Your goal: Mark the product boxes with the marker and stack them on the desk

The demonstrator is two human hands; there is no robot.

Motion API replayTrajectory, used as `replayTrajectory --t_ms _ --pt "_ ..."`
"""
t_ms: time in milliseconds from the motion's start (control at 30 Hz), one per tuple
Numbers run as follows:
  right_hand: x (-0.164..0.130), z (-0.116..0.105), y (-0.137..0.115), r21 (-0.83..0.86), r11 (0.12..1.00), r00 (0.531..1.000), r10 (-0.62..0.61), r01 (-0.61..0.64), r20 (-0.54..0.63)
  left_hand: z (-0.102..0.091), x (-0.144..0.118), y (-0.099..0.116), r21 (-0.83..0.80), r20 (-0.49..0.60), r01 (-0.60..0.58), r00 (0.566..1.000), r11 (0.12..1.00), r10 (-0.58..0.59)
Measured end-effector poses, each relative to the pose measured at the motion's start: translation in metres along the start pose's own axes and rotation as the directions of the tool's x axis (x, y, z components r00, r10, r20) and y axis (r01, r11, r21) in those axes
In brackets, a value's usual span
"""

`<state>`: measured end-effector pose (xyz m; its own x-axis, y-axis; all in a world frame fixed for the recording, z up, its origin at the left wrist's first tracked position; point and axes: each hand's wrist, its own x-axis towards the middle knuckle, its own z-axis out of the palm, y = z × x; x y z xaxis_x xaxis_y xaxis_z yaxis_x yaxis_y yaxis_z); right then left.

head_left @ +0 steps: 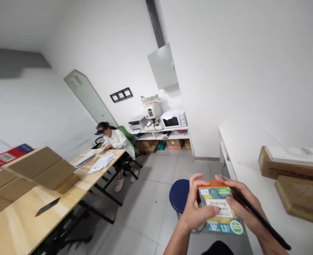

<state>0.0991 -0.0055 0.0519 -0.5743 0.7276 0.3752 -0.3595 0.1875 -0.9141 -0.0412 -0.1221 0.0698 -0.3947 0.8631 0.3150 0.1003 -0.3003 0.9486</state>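
Note:
A small printed box [216,226] in blue, yellow and orange, lettered "Binking", is held upright in front of me between both hands. My left hand [195,205] grips its left side, thumb on the front and fingers over the orange top. On the right side, my right hand [248,209] closes on the same box with its thumb on the front. A slender black pen-like tool [265,225] with a thin metal tip also lies in my right hand, slanting down to the right. Its exact kind cannot be made out.
Below the box is a blue round stool [178,194]. A white counter [280,233] on the right bears cardboard boxes [299,198]. To the left, a wooden table [15,230] carries cartons [36,166], papers [103,163] and a dark blade-like piece [48,207]; a person [120,140] sits at its far end.

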Motion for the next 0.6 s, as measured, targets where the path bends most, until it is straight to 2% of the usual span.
replayTrajectory --t_ms 67,133,200,233,333,433,533,600 --pt "0.003 0.005 -0.004 0.029 0.993 0.987 0.115 -0.113 -0.111 -0.002 0.001 -0.002 -0.044 0.061 0.084 0.995 0.995 -0.082" --pt "0.006 0.01 -0.008 0.111 0.97 0.958 0.233 -0.217 -0.167 -0.008 0.001 -0.002 -0.092 0.195 0.199 0.964 0.976 -0.179" --pt "0.01 0.012 -0.01 0.202 0.93 0.92 0.344 -0.307 -0.186 -0.014 0.0 0.001 -0.049 0.302 0.269 0.922 0.962 -0.242" --pt "0.011 0.012 -0.009 0.241 0.905 0.897 0.399 -0.352 -0.19 -0.017 -0.001 0.004 0.01 0.318 0.264 0.914 0.964 -0.254" --pt "0.014 0.01 -0.003 0.32 0.819 0.822 0.544 -0.476 -0.17 -0.021 -0.006 0.013 0.221 0.266 0.202 0.929 0.954 -0.258" --pt "0.016 0.01 0.004 0.347 0.766 0.775 0.615 -0.542 -0.145 -0.02 -0.011 0.017 0.3 0.197 0.204 0.942 0.932 -0.27" --pt "0.014 0.014 0.007 0.334 0.76 0.772 0.622 -0.558 -0.126 -0.018 -0.013 0.014 0.247 0.149 0.162 0.968 0.955 -0.203" --pt "0.011 0.017 0.009 0.284 0.782 0.789 0.603 -0.555 -0.117 -0.017 -0.014 0.009 0.152 0.106 0.147 0.981 0.977 -0.164"
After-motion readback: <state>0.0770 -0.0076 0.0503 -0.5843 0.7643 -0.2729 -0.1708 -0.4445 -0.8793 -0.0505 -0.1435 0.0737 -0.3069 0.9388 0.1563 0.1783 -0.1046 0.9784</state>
